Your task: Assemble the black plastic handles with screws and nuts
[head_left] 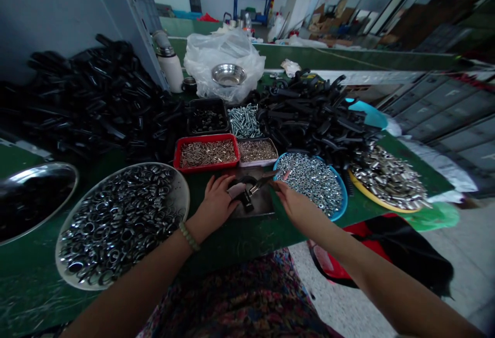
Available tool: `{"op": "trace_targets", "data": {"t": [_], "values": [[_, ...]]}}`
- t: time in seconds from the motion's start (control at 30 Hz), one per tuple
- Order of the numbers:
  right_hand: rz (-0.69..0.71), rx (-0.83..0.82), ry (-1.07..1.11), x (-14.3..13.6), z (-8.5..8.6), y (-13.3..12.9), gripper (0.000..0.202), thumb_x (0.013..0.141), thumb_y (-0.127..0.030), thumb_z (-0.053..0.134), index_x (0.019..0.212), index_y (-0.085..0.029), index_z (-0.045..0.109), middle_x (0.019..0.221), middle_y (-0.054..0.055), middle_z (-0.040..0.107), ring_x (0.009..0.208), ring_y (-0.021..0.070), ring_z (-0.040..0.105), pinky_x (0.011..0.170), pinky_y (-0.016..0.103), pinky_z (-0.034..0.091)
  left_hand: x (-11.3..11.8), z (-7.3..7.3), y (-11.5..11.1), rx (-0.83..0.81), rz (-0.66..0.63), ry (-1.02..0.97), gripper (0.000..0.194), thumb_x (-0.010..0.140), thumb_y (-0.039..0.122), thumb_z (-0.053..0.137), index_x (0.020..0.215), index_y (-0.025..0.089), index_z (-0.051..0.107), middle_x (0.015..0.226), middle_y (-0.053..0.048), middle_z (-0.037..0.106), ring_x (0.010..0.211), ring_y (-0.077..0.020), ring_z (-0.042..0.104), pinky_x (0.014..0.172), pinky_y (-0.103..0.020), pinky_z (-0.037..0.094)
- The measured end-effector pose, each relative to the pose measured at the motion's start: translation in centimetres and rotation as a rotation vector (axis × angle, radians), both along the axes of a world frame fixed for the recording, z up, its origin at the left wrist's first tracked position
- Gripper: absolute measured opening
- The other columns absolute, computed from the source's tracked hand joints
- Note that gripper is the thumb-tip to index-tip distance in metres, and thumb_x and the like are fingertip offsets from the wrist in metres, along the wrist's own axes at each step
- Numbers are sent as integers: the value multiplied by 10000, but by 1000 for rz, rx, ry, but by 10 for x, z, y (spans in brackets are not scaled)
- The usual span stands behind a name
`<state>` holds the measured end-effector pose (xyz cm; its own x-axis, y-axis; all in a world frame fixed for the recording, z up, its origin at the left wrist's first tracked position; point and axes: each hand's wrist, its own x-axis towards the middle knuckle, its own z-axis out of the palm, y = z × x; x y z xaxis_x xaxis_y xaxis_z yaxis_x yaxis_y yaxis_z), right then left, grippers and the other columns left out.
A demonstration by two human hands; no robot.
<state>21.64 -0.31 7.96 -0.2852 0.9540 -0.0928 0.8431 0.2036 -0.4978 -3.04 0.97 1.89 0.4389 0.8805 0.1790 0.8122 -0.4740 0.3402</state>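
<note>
Near the table's front edge, my left hand (218,204), with a beaded bracelet at the wrist, is closed on a curved black part (246,201). A shiny metal piece (254,189) shows at that part's right side. My right hand (292,198) is closed just to the right, its fingertips by a thin dark pointed piece (266,177). What those fingertips grip is too dim to name. Below both hands lies a flat dark metal plate (261,209) on the green table.
Around the hands stand a red tray (178,160) of small pins, a blue basin (344,201) of small metal parts, a bin of screws (244,121) and a pale basin (64,271) of rings. Black part heaps (313,106) rise behind. A yellow-rimmed tray (371,201) stands right.
</note>
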Motion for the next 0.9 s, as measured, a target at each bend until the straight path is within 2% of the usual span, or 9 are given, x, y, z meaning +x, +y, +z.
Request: {"op": "trace_targets", "data": {"t": [0.17,0.3,0.4,0.5,0.57,0.63,0.77,0.83,0.9], "values": [[93,93,80,-26,7,-1,390,980,-287,324,1341,-207,448,1254,117,630,1054,232,654,862,362,511,-1,-5,4,-28,71,-109,601,805,283,652,1352,237,408,1328,-82,544,1286,-257,442,1149,-508,215],[153,23,-9,-26,3,2,375,979,-276,337,1319,-216,483,1184,107,668,986,233,675,818,356,522,-2,-2,5,-40,64,-136,659,802,264,656,1372,213,329,1316,-78,547,1263,-237,461,1152,-492,214],[-23,144,-99,9,-11,0,382,981,-302,344,1334,-249,478,1213,84,652,990,221,668,794,327,521,0,2,-1,11,13,3,518,835,263,617,1320,268,435,1354,-66,504,1276,-275,414,1114,-521,259],[-292,298,-397,61,-30,-5,422,976,-348,356,1370,-238,461,1123,112,662,790,225,669,639,330,503,5,6,-8,-19,-67,113,444,904,186,476,1341,256,446,1248,-82,554,1160,-258,481,1005,-456,397],[-334,354,-598,90,-41,-6,425,969,-354,375,1354,-215,490,1009,127,665,731,227,631,598,330,471,8,13,-9,-81,-94,75,452,919,140,410,1364,212,429,1154,-87,590,1081,-228,519,962,-390,434],[-295,424,-690,105,-44,0,387,958,-334,410,1288,-199,561,983,143,652,820,259,604,662,363,465,12,24,-4,-151,-47,-79,404,929,164,406,1326,191,471,1155,-91,600,1083,-216,534,982,-365,424],[-115,496,-505,83,-30,44,332,958,-333,432,1168,-193,648,1072,132,643,1007,275,549,848,401,427,17,41,12,-437,29,-439,324,962,267,363,1201,173,560,1117,-82,660,1041,-191,610,928,-311,464],[23,418,-417,54,-23,79,328,968,-304,409,1159,-191,651,1051,120,658,993,247,553,861,371,415,18,39,15,-543,78,-381,317,963,280,345,1088,153,607,993,-87,695,926,-199,654,837,-311,493],[110,355,-448,25,-20,114,304,958,-298,437,1129,-184,661,1062,128,656,1020,250,536,852,359,405,16,34,11,-493,139,-182,305,952,283,363,973,140,632,920,-108,696,849,-222,664,788,-332,490]]}}
